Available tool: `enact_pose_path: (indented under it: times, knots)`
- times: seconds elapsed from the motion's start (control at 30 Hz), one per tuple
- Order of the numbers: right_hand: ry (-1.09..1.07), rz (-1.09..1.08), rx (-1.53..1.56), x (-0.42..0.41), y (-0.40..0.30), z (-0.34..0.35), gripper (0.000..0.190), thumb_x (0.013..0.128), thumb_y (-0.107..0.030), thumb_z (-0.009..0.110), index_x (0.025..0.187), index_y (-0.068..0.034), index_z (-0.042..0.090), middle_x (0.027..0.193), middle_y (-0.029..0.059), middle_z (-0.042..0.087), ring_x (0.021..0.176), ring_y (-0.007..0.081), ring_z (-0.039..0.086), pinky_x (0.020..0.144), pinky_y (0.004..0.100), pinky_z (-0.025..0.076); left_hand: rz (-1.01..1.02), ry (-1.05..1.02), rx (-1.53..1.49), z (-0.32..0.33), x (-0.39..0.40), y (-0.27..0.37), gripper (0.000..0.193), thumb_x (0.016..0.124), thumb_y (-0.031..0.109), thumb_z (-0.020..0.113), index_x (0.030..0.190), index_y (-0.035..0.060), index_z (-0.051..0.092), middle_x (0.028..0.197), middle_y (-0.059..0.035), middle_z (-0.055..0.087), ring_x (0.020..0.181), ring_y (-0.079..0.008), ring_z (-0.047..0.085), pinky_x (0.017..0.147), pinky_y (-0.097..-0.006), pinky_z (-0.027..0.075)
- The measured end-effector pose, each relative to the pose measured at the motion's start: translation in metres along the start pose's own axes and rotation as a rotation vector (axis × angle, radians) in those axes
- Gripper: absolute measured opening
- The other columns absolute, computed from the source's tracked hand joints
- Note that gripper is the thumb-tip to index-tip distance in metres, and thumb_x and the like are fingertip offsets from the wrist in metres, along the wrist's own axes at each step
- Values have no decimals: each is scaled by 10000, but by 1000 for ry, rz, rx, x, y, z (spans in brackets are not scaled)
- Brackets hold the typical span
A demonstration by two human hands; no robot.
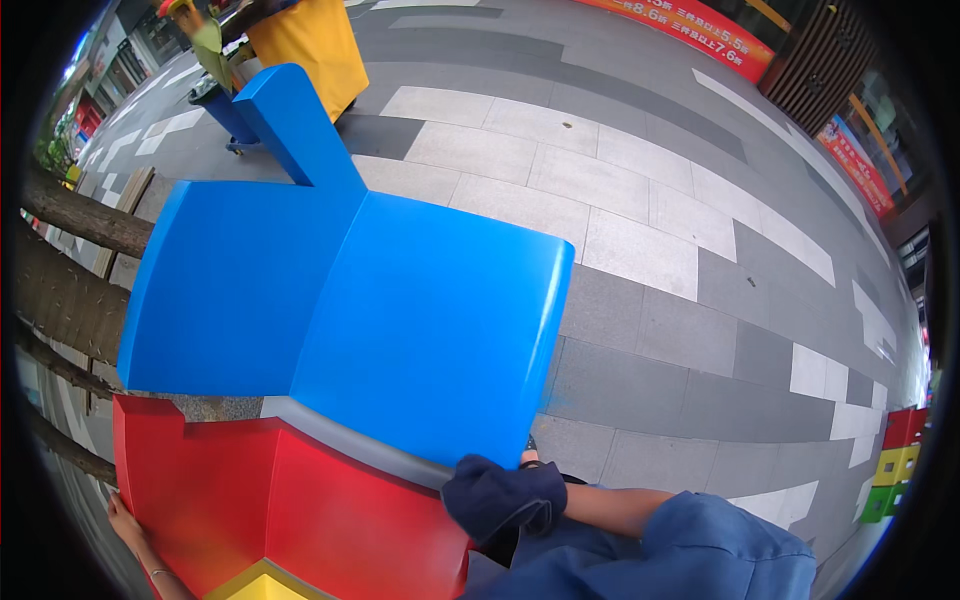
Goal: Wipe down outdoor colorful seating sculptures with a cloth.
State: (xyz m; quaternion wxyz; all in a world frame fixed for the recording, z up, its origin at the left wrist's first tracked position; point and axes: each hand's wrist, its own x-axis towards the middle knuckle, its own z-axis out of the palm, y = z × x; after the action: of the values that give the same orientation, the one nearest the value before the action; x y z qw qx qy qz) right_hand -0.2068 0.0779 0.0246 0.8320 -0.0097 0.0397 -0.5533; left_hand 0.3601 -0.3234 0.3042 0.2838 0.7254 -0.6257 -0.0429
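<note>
Before me stands a blue moulded seat (pixel 431 322) with a tall blue arm or post (pixel 296 124) at its far end. A red seat (pixel 360 502) adjoins it on the near side, with a grey strip (pixel 360 446) between them. A corner of a yellow seat (pixel 262 583) shows at the bottom. At lower left, my left hand (pixel 126 521) touches the outer edge of the red backrest; its fingers are partly hidden. My right hand lies under dark blue cloth (pixel 506 495) at the blue seat's near front corner. Whether the cloth is worn or held is unclear.
Tree trunks (pixel 71 296) rise behind the backrests. A yellow cart bag (pixel 311 56) and a blue bin (pixel 229 112) stand beyond the blue post. Grey and white paving (pixel 626 232) stretches to the right. Coloured blocks (pixel 896 466) are stacked at far right.
</note>
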Motion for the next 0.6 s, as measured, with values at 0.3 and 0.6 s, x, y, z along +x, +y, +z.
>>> enact_pose_path:
  times: [0.3,0.6]
  knots:
    - [638,-337,-2299,-132,-119,99,505,740,-336,540,1132,-26,465,1088,183,508,1026,321,484,863,384,375,377,640,527,115,-149,126,514,902,408,382,1304,88,355,1375,-167,274,1256,-314,287,951,-485,288]
    - [1296,-397,-2601,-216,-242,79,507,766,-337,497,1195,-71,454,1191,152,465,1131,323,402,959,439,279,688,-793,-22,287,-497,284,459,692,135,638,1131,82,515,1300,-200,368,1199,-401,331,959,-494,295]
